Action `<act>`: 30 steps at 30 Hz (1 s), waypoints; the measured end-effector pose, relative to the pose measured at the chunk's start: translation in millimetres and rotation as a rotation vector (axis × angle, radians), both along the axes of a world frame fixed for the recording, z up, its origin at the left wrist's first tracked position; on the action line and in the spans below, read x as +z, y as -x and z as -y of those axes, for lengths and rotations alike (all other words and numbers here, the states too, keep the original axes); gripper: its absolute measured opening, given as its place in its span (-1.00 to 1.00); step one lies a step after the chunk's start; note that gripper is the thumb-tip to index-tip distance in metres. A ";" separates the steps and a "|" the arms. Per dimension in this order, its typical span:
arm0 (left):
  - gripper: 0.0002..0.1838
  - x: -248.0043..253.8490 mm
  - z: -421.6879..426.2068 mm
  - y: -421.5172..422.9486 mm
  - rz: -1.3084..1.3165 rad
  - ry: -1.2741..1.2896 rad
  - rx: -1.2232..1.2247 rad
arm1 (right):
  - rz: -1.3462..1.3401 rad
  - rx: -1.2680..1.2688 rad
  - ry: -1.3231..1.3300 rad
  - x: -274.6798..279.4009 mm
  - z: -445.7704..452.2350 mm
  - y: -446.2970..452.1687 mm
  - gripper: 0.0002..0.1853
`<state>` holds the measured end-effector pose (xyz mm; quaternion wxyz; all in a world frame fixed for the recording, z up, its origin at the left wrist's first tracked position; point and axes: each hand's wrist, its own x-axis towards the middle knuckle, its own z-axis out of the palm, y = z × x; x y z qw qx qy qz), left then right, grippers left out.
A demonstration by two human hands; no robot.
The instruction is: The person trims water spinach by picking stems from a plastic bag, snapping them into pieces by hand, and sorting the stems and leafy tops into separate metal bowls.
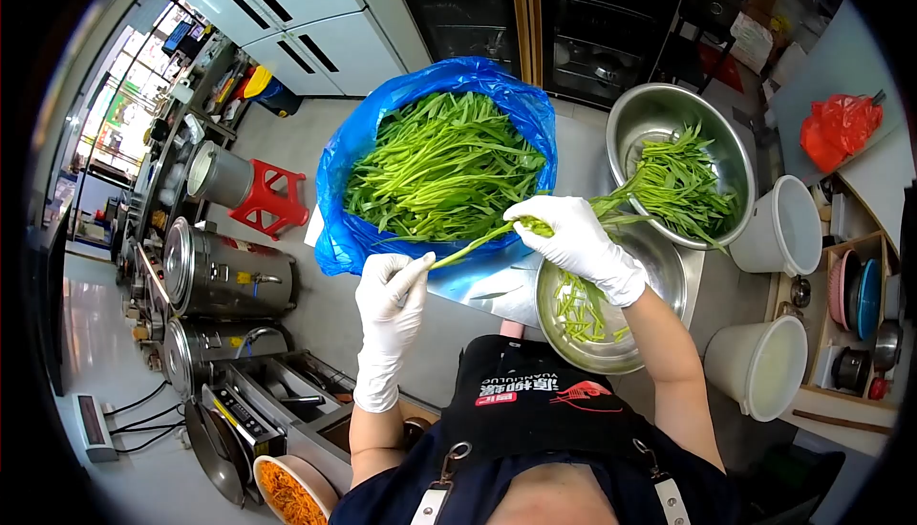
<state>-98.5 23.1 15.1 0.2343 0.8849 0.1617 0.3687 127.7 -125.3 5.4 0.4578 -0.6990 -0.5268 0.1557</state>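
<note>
Both my hands wear white gloves. My left hand [390, 300] pinches the cut end of a long green water spinach stalk [470, 246]. My right hand [571, 243] is closed around the same stalk farther along, and its leafy part trails out to the right. Behind my hands, a blue plastic bag [336, 176] lies open, full of water spinach [449, 167]. To the right is a steel bowl [626, 109] with leafy water spinach [680, 186] hanging partly over its near rim. Under my right forearm, a second steel bowl [659, 281] contains short stem pieces [578, 307].
The bag and bowls rest on a metal table [578, 152]. At right stand two white buckets [778, 229] and a shelf with pans. Steel pots [229, 272], a red stool [269, 198] and a bowl of orange shreds [291, 492] are on the left.
</note>
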 end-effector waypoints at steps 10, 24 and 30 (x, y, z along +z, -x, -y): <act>-0.82 -14.4 0.6 -12.1 -0.107 0.064 -0.002 | -0.483 -0.077 0.062 -24.1 -1.2 -10.2 -0.83; -0.81 -16.6 7.8 -39.0 -0.260 1.025 -0.126 | 0.649 0.010 -0.341 -18.8 -13.2 44.2 -0.72; -0.83 -23.4 20.4 -46.1 -0.240 0.904 -0.208 | 0.594 -0.036 -0.265 -25.7 0.8 45.3 -0.74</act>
